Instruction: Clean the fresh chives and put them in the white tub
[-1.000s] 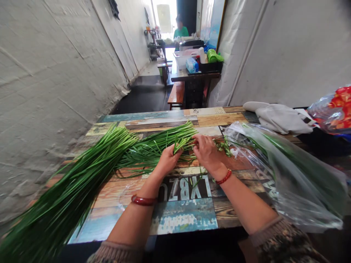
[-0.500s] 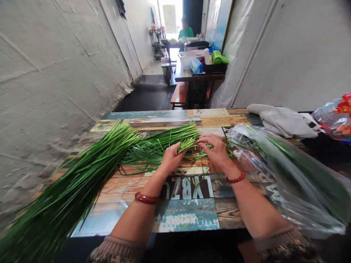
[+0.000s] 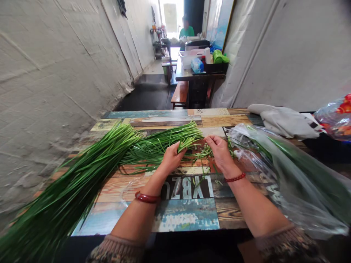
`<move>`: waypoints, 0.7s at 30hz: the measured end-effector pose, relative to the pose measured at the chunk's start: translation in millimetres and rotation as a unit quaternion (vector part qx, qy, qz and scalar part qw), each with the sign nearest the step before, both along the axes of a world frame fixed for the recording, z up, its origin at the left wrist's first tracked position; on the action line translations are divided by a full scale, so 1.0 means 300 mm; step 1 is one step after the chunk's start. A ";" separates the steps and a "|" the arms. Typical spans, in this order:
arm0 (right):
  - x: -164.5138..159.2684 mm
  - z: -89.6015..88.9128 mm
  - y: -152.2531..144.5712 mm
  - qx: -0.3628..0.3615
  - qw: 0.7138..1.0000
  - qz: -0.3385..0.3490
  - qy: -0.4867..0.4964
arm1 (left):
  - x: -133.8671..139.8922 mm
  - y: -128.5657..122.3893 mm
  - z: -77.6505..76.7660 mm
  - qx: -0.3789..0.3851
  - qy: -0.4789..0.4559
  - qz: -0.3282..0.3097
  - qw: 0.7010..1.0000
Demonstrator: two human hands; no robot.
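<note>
My left hand (image 3: 173,157) is closed around a small bunch of garlic chives (image 3: 187,143), its pale cut ends pointing right. To the right of those ends is my right hand (image 3: 219,149), thumb and fingers pinched together; whatever may be between them is too small to make out. Beneath and between the hands lie loose green trimmings (image 3: 204,151). Behind my left hand rests a flat pile of chives (image 3: 170,136). A much larger heap of chives (image 3: 90,179) stretches along the table's left side.
A clear plastic bag (image 3: 290,175) with more long greens lies at right. Beyond it are a grey-white cloth (image 3: 285,120) and a shiny red package (image 3: 340,113). Farther back stand a bench (image 3: 180,93), a table with boxes (image 3: 189,75) and a person in green (image 3: 187,32).
My right hand has shifted slightly and its fingers have drawn into a pinch, a little apart from the bunch. My left hand keeps its hold, nearly still.
</note>
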State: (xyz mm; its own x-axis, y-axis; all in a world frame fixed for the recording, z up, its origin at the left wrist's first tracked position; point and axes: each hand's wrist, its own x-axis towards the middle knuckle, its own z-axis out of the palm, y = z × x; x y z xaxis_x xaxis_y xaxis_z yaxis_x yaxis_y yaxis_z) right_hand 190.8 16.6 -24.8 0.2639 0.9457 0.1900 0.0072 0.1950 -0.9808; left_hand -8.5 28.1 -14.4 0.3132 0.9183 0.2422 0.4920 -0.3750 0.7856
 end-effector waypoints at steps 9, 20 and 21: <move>-0.054 -0.020 -0.017 0.030 0.985 0.144 -0.084 | -0.013 -0.004 0.030 -0.004 -0.115 0.010 0.993; -0.051 -0.020 -0.058 0.149 0.783 0.188 -0.574 | -0.115 -0.031 0.196 -0.004 -0.485 0.095 0.869; -0.050 -0.026 -0.054 0.151 0.781 0.181 -0.578 | -0.127 -0.036 0.217 -0.001 -0.516 0.094 0.851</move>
